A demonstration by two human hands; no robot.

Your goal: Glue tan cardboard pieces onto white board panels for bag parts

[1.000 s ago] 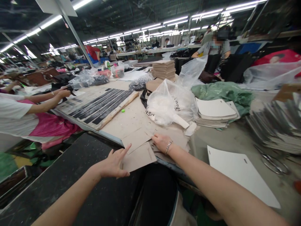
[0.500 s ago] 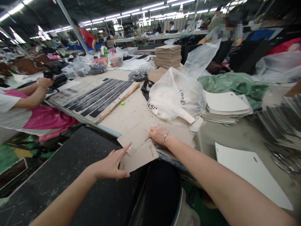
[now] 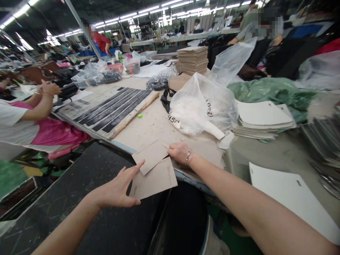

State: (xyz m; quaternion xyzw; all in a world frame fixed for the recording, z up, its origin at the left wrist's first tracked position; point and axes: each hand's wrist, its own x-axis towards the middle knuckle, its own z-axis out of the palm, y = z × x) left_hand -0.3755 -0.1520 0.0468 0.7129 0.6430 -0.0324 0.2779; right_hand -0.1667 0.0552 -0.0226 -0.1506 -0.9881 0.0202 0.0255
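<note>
"So, how do the hands stand?"

"The left hand (image 3: pixel 119 187) is spread wide, index fingertip by the upper card's near-left corner, thumb by the lower card's left end. The right hand (image 3: pixel 179 153) has its fingers bunched at the right end of the upper card (image 3: pixel 150 156); whether they pinch it, I can't tell."

"And the cards?"

"At the near edge of the surface (image 3: pixel 151 127), between the hands. The upper one overlaps the lower card (image 3: pixel 156 180), which juts past that edge."

"What step is this?"

"I'd judge it the handling of overlapped cards, one at a time. A move from here calls for a sure hold on one edge, without dragging the other."

"Which way do they point?"

"Both long axes slant from near left to far right, the lower card's right end nearest the wearer's lap."

"Farther out?"

"A clear plastic bag (image 3: pixel 196 109) beyond the right hand, dark strips (image 3: pixel 117 113) farther left, a white panel (image 3: pixel 289 191) to the right, and a brown stack (image 3: pixel 192 60) behind the bag."
</note>
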